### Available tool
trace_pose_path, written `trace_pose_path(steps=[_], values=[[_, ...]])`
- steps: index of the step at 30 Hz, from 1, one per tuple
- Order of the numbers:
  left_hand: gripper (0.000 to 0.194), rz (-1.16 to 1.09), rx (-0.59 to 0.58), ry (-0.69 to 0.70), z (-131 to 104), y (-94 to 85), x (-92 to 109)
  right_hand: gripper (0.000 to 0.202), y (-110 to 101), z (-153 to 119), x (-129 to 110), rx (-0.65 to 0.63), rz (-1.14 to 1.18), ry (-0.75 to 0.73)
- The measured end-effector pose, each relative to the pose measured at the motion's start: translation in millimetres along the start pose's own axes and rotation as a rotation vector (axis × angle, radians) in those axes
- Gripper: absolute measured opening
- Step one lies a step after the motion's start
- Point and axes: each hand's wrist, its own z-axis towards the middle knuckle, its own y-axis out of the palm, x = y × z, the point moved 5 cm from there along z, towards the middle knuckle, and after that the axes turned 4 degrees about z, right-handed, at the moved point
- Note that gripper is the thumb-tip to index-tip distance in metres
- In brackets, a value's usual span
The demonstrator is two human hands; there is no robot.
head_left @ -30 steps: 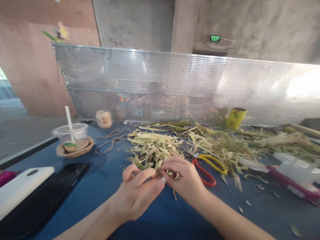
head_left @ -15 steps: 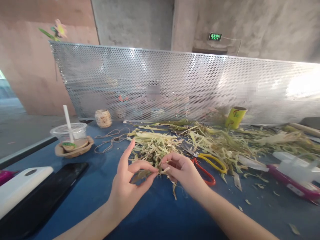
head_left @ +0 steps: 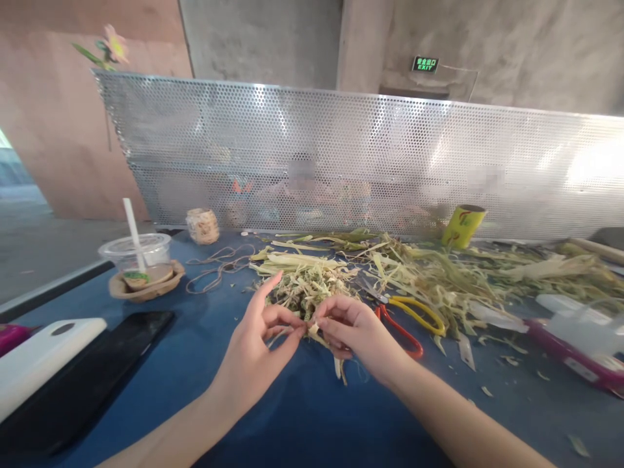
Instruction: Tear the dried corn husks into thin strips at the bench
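My left hand [head_left: 266, 341] pinches a dry husk strip between thumb and fingertip, with its index finger raised. Tip to tip with it, my right hand [head_left: 353, 331] has its fingers closed on the same pale husk strip [head_left: 316, 333]. Much of that strip is hidden by the fingers. Just behind both hands lies a heap of shredded dry husk [head_left: 312, 283] on the blue table [head_left: 312, 416]. To the right of my right hand rest scissors [head_left: 407, 316] with one yellow and one red handle, blades pointing at the heap.
At left are a plastic cup [head_left: 139, 250] with a straw, a black phone [head_left: 92, 383], a white power bank [head_left: 49, 364] and thin cord [head_left: 219, 270]. A yellow tube [head_left: 463, 227], loose husks [head_left: 424, 273] and a magenta item [head_left: 570, 354] lie right. A perforated metal screen [head_left: 341, 156] stands behind.
My hands have drawn slightly closer together at the strip. The left raised finger leans more to the right, and the husk strip sits differently between the fingertips. The view has shifted slightly.
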Motion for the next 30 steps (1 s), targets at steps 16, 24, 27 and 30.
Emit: trace_pose_path(steps=[16,24,27,30], values=[[0.086,-0.018,-0.032,0.475,-10,-1.6,15,0.047,7,-6,3,-0.228,0.143,0.234],[0.093,-0.054,-0.159,0.356,-8,1.6,14,0.044,7,-7,2,-0.223,0.084,0.217],[0.091,-0.008,-0.078,0.366,-8,-2.5,14,0.045,6,-6,-3,-0.166,0.038,0.173],[0.090,0.081,-0.007,0.423,-9,-5.9,15,0.044,6,-7,-7,-0.117,-0.004,0.129]])
